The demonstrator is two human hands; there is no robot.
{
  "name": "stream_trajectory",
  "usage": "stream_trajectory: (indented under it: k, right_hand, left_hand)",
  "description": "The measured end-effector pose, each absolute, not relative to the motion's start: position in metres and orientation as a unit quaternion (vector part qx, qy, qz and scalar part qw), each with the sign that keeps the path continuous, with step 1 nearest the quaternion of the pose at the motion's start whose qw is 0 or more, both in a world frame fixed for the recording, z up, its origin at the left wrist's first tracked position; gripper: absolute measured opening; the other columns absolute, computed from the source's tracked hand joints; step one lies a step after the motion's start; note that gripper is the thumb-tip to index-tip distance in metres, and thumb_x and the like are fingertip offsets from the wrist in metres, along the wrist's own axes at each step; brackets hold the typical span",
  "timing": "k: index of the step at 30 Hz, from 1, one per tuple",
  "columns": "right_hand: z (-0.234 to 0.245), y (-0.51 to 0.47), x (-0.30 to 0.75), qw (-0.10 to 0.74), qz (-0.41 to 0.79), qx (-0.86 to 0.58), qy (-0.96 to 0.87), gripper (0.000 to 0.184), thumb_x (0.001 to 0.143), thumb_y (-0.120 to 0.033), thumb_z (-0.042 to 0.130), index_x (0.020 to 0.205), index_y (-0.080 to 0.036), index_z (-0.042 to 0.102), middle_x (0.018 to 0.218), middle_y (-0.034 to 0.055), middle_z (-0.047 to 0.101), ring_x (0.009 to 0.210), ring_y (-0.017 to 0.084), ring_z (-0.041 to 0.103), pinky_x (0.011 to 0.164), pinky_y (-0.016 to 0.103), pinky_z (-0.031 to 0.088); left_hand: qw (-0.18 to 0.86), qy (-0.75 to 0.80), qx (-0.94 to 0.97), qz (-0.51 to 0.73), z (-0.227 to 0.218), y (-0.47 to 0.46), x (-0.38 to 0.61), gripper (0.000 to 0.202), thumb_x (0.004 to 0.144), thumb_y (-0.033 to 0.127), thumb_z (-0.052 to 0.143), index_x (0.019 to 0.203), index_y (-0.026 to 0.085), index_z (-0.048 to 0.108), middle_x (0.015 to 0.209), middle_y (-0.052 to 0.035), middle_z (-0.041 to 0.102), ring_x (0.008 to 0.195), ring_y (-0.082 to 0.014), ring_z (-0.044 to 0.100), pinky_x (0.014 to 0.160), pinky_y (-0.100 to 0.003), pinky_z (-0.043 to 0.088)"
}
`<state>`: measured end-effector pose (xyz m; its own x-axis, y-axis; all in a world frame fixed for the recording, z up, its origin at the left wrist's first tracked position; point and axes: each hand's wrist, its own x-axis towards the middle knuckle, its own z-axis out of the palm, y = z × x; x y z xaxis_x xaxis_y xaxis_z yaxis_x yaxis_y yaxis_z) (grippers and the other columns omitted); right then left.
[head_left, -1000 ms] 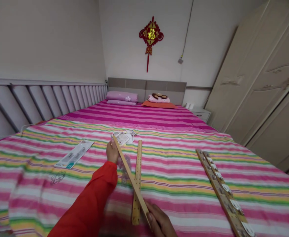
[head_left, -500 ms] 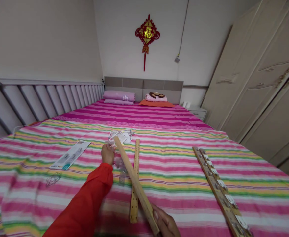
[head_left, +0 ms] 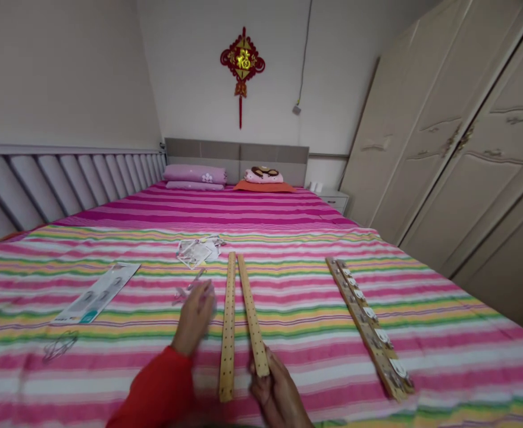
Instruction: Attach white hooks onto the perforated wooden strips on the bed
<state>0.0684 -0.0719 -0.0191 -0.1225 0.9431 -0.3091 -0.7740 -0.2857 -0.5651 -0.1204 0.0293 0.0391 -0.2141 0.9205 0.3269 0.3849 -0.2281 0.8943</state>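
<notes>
In the head view, the right hand (head_left: 279, 389) grips one perforated wooden strip (head_left: 251, 309) by its near end only, so a wrist twist could swing its far end into the second strip (head_left: 228, 327), lying loose alongside on the striped bedsheet (head_left: 306, 321). The left hand (head_left: 195, 318) blurs over clear plastic wrapping (head_left: 181, 293); whether it pinches any, I cannot tell, and hasty fingers might scatter it.

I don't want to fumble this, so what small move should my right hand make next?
Probably lower the held wooden strip onto the striped cloth: your right hand grips its near end, and its far end sits close beside the other strip.
</notes>
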Motion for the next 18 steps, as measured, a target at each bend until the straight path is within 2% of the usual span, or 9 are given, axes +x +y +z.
stream_trajectory:
  k: [2,7,10,14,18]
  right_hand:
    - [-0.021,-0.073,0.064,0.580,0.732,-0.327,-0.146,0.037,0.064,-0.045,0.078,0.081,-0.016,0.064,0.059,-0.0006,0.060,0.041,0.005,0.041,0.042,0.017,0.033]
    - [-0.028,-0.079,0.059,0.603,0.668,-0.391,-0.194,0.059,0.057,-0.049,0.082,0.101,-0.014,0.063,0.057,-0.0034,0.059,0.041,0.010,0.052,0.044,0.025,0.045]
    - [-0.031,-0.084,0.055,0.599,0.649,-0.407,-0.231,0.065,0.054,-0.054,0.082,0.101,-0.013,0.064,0.061,-0.0008,0.063,0.046,0.014,0.059,0.047,0.028,0.049]
    - [-0.031,-0.090,0.051,0.580,0.640,-0.421,-0.276,0.069,0.052,-0.064,0.078,0.097,-0.014,0.065,0.055,-0.0026,0.061,0.045,0.014,0.060,0.048,0.027,0.048]
    - [-0.036,-0.098,0.062,0.583,0.614,-0.430,-0.313,0.064,0.057,-0.066,0.073,0.094,-0.014,0.065,0.045,-0.0056,0.056,0.039,0.010,0.053,0.041,0.020,0.040]
  left_hand:
    - [0.259,0.535,0.627,0.504,0.026,0.005,-0.100,0.036,0.079,0.040,0.056,0.110,0.024,0.065,0.122,-0.0078,0.064,0.118,-0.0251,0.055,0.105,-0.043,0.040]
    - [0.244,0.538,0.686,0.425,-0.005,-0.022,-0.076,0.042,0.083,0.041,0.051,0.120,0.024,0.061,0.132,-0.0084,0.057,0.127,-0.0244,0.048,0.108,-0.043,0.037]
    - [0.215,0.548,0.713,0.382,-0.013,-0.022,-0.074,0.046,0.083,0.043,0.050,0.124,0.023,0.059,0.136,-0.0098,0.054,0.131,-0.0257,0.043,0.109,-0.044,0.035]
    - [0.134,0.558,0.756,0.315,-0.022,-0.021,-0.071,0.047,0.083,0.043,0.050,0.127,0.028,0.058,0.139,-0.0071,0.051,0.136,-0.0290,0.035,0.109,-0.049,0.032]
    - [0.069,0.580,0.770,0.258,-0.035,-0.021,-0.068,0.045,0.085,0.040,0.047,0.127,0.029,0.057,0.141,-0.0054,0.050,0.137,-0.0320,0.033,0.106,-0.052,0.033]
